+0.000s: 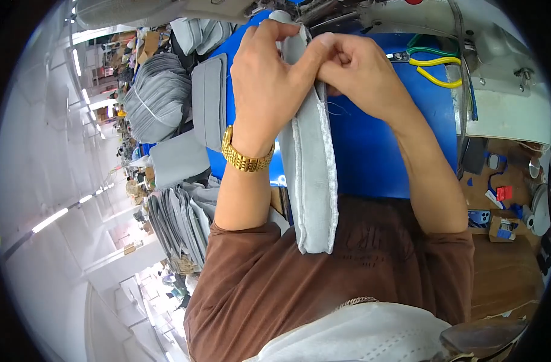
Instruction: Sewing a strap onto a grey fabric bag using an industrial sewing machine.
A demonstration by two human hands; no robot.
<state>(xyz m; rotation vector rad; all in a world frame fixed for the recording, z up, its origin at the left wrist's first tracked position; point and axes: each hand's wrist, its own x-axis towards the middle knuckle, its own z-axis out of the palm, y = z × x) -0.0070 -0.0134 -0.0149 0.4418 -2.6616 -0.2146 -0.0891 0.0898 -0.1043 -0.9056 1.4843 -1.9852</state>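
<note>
A long grey fabric piece [314,181] with stitched, raised edges hangs from both hands down toward my lap. My left hand [260,81] is closed round its upper part, thumb and fingers on either side. Against the right-hand edge of the piece, my right hand [366,75] is pinched close to the left thumb. Its curled fingers hide the exact spot they grip. Loose thread ends [338,110] stick out from the seam just below. Behind the fabric lies a blue work surface [384,157].
A sewing machine [498,54] stands at the far right, with yellow-handled snips [438,75] and a green-handled tool [432,50] beside it. Grey fabric bundles [158,99] and stacked pieces [179,223] crowd the left. A small cardboard box [503,229] sits at the right.
</note>
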